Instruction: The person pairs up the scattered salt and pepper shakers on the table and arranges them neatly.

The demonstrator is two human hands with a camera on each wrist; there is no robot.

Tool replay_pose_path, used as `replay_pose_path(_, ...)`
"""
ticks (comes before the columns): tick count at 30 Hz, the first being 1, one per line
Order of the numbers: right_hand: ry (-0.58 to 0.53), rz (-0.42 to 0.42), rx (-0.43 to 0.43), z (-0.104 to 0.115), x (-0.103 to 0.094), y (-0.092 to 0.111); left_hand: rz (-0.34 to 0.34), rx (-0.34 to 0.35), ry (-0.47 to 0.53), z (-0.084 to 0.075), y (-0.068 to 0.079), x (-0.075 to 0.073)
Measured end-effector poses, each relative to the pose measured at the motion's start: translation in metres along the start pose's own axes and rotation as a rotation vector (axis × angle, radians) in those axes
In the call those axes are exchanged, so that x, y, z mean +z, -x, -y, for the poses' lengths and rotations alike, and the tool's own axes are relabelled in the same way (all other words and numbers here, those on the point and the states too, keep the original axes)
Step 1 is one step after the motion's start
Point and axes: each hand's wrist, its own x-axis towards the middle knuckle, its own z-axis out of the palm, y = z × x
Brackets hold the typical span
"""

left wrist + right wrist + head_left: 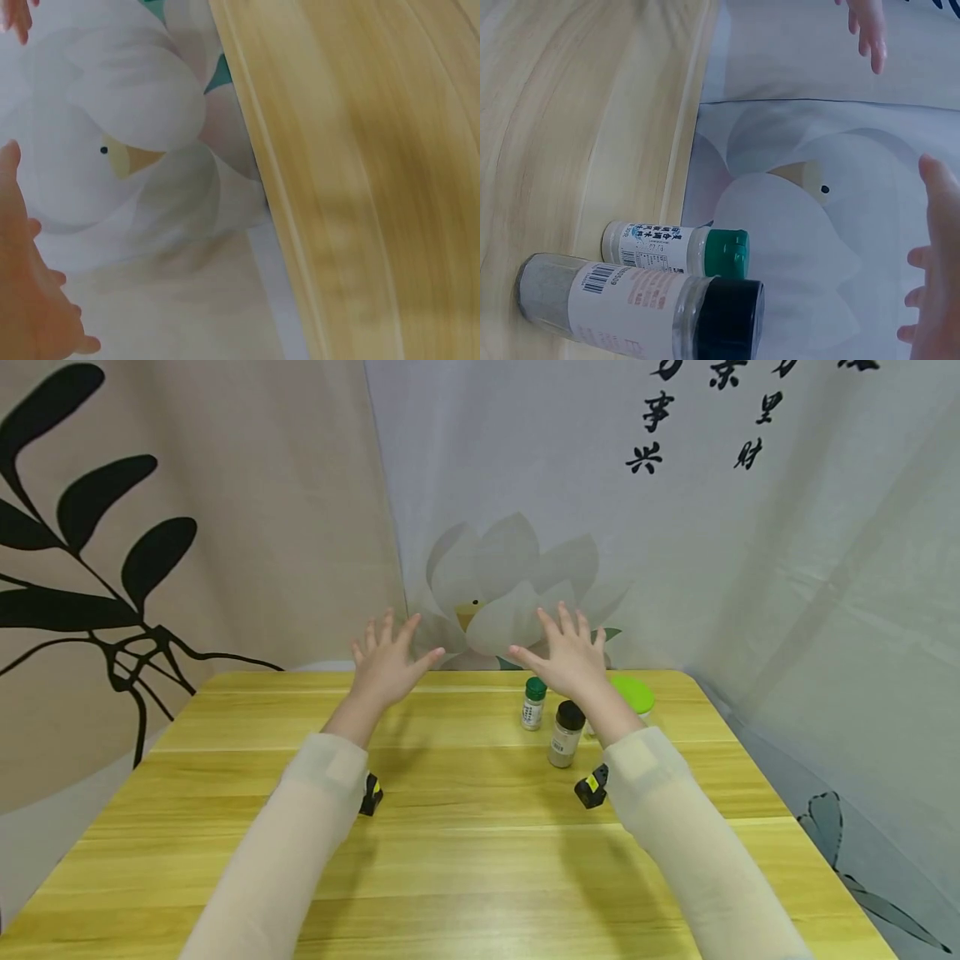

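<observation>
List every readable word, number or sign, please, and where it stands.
"事 兴": hanging cloth
"里 财": same cloth, further right
Cloth's topmost characters: cut off or unclear
Green-capped jar: seemingly "复合调味料"; smaller print too blurred
Black-capped jar: print too blurred

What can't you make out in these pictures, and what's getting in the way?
- Head view: most of the container under the light green lid, hidden by the right forearm.
- Head view: print on the black-capped bottle, too small to read.
- Head view: upper wall characters, cut by the top edge.
- Left wrist view: part of the left hand, cut by the left edge.
- Right wrist view: part of the right hand, cut by the right edge.
</observation>
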Motion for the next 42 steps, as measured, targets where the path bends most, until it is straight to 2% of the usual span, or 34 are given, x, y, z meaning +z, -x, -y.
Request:
replay_pose_path(8, -0.028, -0.05, 0.003, -0.006, -0.001, 0.008, -0.023, 0.028, 0.095, -0.007, 0.004, 0.005)
replay_pose_path(25, -0.112, -0.128, -0.034, -0.011, -0.005, 0.032, -0.082, 0.106, 0.176, -0.023, 0.015, 0.015)
replay_pose_path(42, -0.201, -0.193, -0.077, -0.008, -0.009, 0.058, -0.135, 0.135, 0.288, -0.031, 0.025, 0.023)
